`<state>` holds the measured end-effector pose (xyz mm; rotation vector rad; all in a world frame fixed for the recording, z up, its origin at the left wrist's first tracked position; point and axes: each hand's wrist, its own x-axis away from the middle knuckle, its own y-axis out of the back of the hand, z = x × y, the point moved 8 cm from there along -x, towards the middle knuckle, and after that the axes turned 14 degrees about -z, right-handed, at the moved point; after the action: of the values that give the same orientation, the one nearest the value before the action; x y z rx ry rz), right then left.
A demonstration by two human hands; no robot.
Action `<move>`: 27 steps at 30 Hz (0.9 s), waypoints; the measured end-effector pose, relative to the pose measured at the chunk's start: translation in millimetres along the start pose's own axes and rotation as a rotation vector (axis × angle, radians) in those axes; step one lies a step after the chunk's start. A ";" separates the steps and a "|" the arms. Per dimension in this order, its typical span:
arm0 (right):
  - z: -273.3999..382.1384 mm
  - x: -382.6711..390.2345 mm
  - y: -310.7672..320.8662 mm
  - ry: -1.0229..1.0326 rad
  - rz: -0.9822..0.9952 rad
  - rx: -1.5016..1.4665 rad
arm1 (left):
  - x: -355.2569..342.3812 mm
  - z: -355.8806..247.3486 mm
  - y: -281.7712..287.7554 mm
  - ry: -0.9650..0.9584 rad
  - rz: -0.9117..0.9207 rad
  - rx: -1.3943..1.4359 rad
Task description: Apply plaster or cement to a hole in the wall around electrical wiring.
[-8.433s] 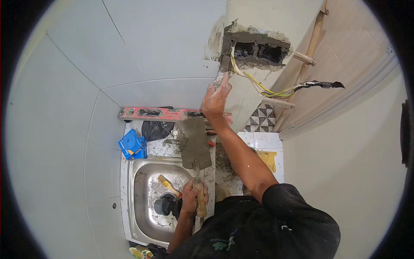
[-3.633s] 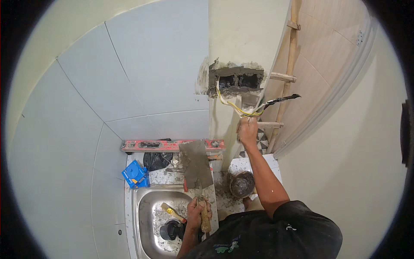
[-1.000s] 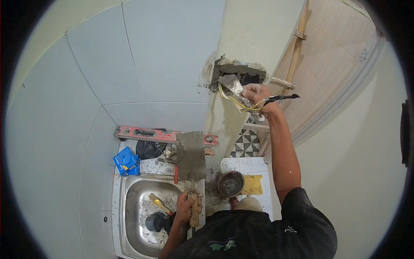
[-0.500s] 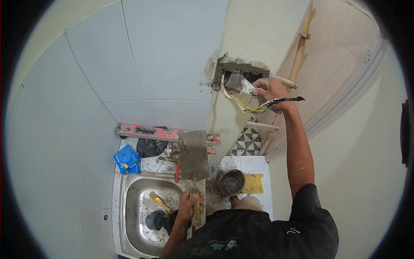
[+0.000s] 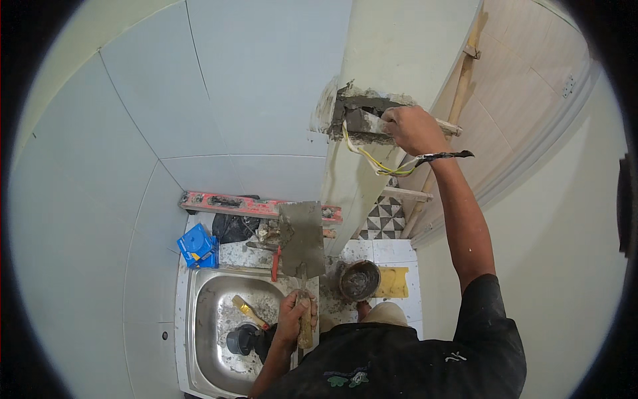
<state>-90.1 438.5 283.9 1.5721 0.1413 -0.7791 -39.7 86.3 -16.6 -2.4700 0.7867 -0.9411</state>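
My left hand [image 5: 294, 316] is closed round the wooden handle of a rectangular trowel [image 5: 301, 233], whose flat blade carries grey mortar and points away from me over the sink's far right corner. My right hand [image 5: 417, 131], reaching far forward, grips a putty knife [image 5: 374, 125] smeared with mortar. Its blade lies at the lower edge of a rectangular hole [image 5: 367, 108] in the cream pillar. Wet grey mortar lines the hole's rim. White and yellow-green wires [image 5: 369, 158] hang out of it, their black-taped end passing by my right wrist.
At left is a steel sink [image 5: 194, 332] holding a paintbrush [image 5: 247, 310] and a black drain fitting [image 5: 241, 340]. Behind lie a red spirit level [image 5: 232, 203], a blue box [image 5: 197, 245] and a black bag [image 5: 232, 227]. A mortar bucket [image 5: 360, 280] stands below; a wooden ladder [image 5: 458, 93] leans right.
My right hand has turned over and moved slightly up and left, shifting the putty knife's blade along the hole's lower edge. My left hand and the trowel stay almost still.
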 end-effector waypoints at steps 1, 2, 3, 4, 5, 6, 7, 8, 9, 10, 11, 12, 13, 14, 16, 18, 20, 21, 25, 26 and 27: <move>3.5 -0.5 1.5 0.015 -0.001 0.049 | -0.5 -0.2 0.2 -0.010 0.015 0.006; 7.3 -0.6 3.7 0.015 -0.001 0.048 | -0.6 -0.6 0.0 -0.019 0.031 0.011; 8.9 -0.5 6.4 -0.005 -0.002 0.080 | -1.0 -0.3 0.3 -0.019 0.031 0.011; 10.1 -1.0 8.9 -0.024 -0.003 0.112 | -1.0 -1.0 -0.2 -0.030 0.041 0.013; 13.4 -2.2 11.2 -0.024 -0.003 0.112 | -0.9 -1.7 -0.8 -0.041 0.051 0.015; 15.8 -3.3 12.0 -0.027 0.014 0.135 | -1.2 -1.8 -1.0 -0.041 0.052 0.014; 16.2 -3.8 11.8 -0.030 0.032 0.157 | -1.4 -1.6 -1.2 -0.038 0.049 0.017; 15.0 -4.5 10.8 -0.031 0.031 0.158 | -1.8 -1.4 -1.2 -0.034 0.046 0.019; 15.9 -4.9 9.9 0.006 0.023 0.182 | -2.1 -0.6 -1.1 -0.033 0.048 0.018; 17.3 -4.9 10.3 0.043 0.016 0.207 | -2.6 -0.2 -1.5 -0.038 0.058 0.029; 16.0 -4.0 12.4 0.041 0.016 0.208 | -2.7 -0.3 -2.1 -0.042 0.069 0.039; 16.7 -3.6 16.0 0.038 0.013 0.166 | -2.7 -0.3 -2.0 -0.042 0.069 0.041; 16.7 -2.8 18.3 0.035 0.010 0.124 | -2.9 0.0 -0.6 -0.040 0.050 0.026; 14.8 -1.0 18.6 0.037 0.011 0.123 | -3.2 0.4 1.1 -0.038 0.031 0.012; 10.5 2.6 21.4 0.057 -0.009 0.015 | -3.4 1.2 1.5 -0.035 0.033 0.009; 5.5 3.4 25.4 0.104 -0.031 -0.066 | -3.4 2.4 2.4 -0.030 0.034 0.007; 1.7 7.3 34.9 0.149 -0.050 -0.146 | -3.4 2.8 2.7 -0.032 0.039 0.018; -2.8 10.1 38.9 0.020 0.017 -0.342 | -2.7 1.8 3.4 -0.030 0.034 0.021; -32.5 28.6 62.8 -0.305 0.157 -0.623 | 6.8 -7.5 5.7 -0.081 0.061 0.057; -40.1 38.9 65.1 -0.305 0.163 -0.622 | 8.9 -10.7 5.6 -0.111 0.088 0.080; -45.5 49.8 80.3 -0.207 0.063 -0.554 | 8.9 -11.5 4.9 -0.106 0.093 0.083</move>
<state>7.2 448.5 321.5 0.9634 0.1407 -0.7679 -44.0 75.3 -6.8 -2.3689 0.8030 -0.7863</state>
